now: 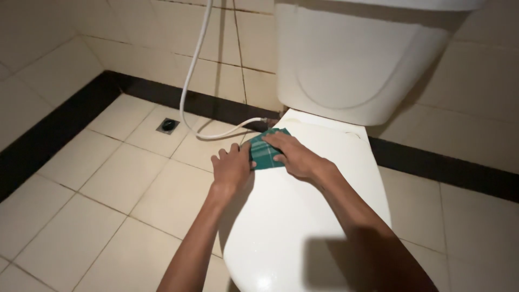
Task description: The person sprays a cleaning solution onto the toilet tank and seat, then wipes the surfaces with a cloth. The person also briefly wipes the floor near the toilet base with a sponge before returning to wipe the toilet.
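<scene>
A green checked cloth (265, 154) lies folded on the back left of a white toilet lid (303, 216), close to the cistern (357, 59). My right hand (294, 154) presses flat on the cloth with its fingers spread across the top. My left hand (232, 167) rests at the lid's left edge and touches the cloth's left side with its fingertips. Both forearms reach in from the bottom of the view.
A white hose (192, 81) hangs down the tiled wall and curls along the floor to the toilet's base. A square floor drain (168, 125) sits in the cream tile floor at the left. A dark tile strip (54, 130) runs along the wall's foot.
</scene>
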